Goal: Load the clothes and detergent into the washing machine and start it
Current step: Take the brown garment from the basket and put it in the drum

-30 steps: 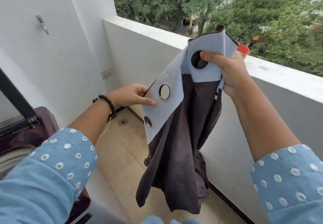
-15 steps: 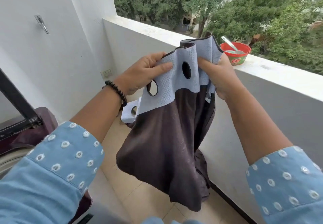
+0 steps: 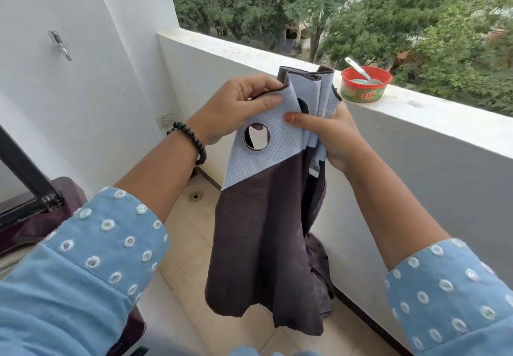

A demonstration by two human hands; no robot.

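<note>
Gathered tighter than a moment ago, the curtain (image 3: 266,233) hangs mid-balcony, right of the washing machine (image 3: 36,217). The left hand (image 3: 238,108) pinches its grey header; the right hand (image 3: 330,133) clamps the pleats. Its trailing hem could snag on the drum's rim during loading.

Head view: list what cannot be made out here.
- Washing machine: cut off by the left edge and covered by the left sleeve; its drum and controls are unseen.
- Tub on the ledge: contents too small to tell.
- Curtain: the gathered folds between left hand and right hand hide the other rings.
</note>
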